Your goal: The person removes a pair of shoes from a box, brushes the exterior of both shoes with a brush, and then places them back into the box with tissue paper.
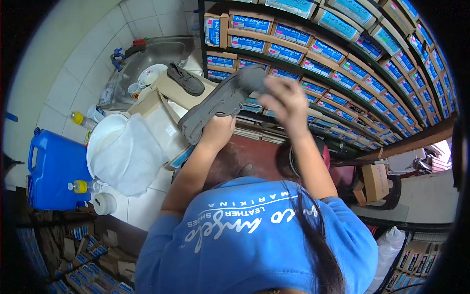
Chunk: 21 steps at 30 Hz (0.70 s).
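A grey boat shoe (211,104) with a lace along its side is held up by my left hand (219,131). The fingers wrap around it from below. My right hand (286,99) is motion-blurred beside the far end of the shoe. A dark grey, blurred shape (253,78) lies there; I cannot tell if it is part of the shoe or a separate thing, nor whether my right hand grips it. The matching shoe (186,79) rests on a piece of cardboard (167,88) beyond. An open shoebox (152,110) stands left of my left hand.
Shelves of stacked shoeboxes (325,50) rise ahead and right. At the back left is a metal sink (165,46). A white basin (96,136) with a white plastic bag (128,161), a blue jerrycan (58,169) and a lidded jar (104,204) are at left.
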Available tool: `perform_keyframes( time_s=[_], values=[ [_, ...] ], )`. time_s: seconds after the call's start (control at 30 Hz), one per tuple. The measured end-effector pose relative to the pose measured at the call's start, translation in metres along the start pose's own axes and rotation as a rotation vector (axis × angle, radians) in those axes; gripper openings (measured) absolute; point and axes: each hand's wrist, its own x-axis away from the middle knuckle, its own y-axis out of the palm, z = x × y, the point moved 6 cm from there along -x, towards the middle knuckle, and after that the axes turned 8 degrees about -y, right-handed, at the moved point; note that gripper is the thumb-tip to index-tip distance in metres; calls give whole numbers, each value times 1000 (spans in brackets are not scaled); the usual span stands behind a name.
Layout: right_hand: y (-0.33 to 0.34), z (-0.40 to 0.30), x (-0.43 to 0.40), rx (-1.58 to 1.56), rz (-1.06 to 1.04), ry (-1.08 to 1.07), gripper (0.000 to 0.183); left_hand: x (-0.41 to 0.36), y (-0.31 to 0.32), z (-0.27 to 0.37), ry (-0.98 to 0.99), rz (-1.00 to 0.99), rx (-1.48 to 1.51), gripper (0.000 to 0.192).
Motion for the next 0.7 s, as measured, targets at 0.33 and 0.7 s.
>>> perform_keyframes(
  time_s=[0.33,0.7],
  values=[
    [13,-7,11,76,-128,-46,36,5,6,-7,9,-121,125,14],
    [65,-66,24,78,-529,-117,34,10,44,2,285,-446,-422,34]
  ],
)
